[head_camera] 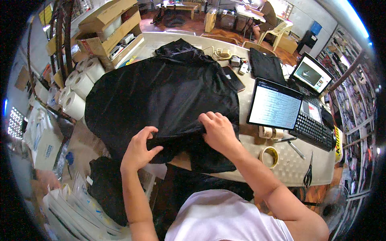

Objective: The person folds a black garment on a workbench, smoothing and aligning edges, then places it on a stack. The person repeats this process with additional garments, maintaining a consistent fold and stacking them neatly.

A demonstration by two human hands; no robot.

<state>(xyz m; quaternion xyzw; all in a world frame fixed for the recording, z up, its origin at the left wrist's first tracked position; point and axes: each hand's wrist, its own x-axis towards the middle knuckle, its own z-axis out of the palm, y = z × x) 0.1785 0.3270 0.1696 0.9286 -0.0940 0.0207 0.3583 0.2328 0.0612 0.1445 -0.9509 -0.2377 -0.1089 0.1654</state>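
Note:
A large black cloth garment (pixel 156 90) lies spread over the table before me, its near edge hanging past the table's rim. My left hand (pixel 140 150) is at the near left part of the cloth, thumb and forefinger apart with nothing seen between them. On the right, my right hand (pixel 220 132) rests against the cloth with its fingers curled. The palm side of that hand is hidden, so a grip on the cloth cannot be made out. A fold runs across the fabric between both hands.
Right of the cloth are a tablet (pixel 276 104), a black keyboard (pixel 313 131), a laptop (pixel 312 73), a tape roll (pixel 269 157) and scissors (pixel 308 173). Paper rolls (pixel 74 105) and a cardboard box (pixel 108 30) stand left. A person (pixel 265 15) sits at a far table.

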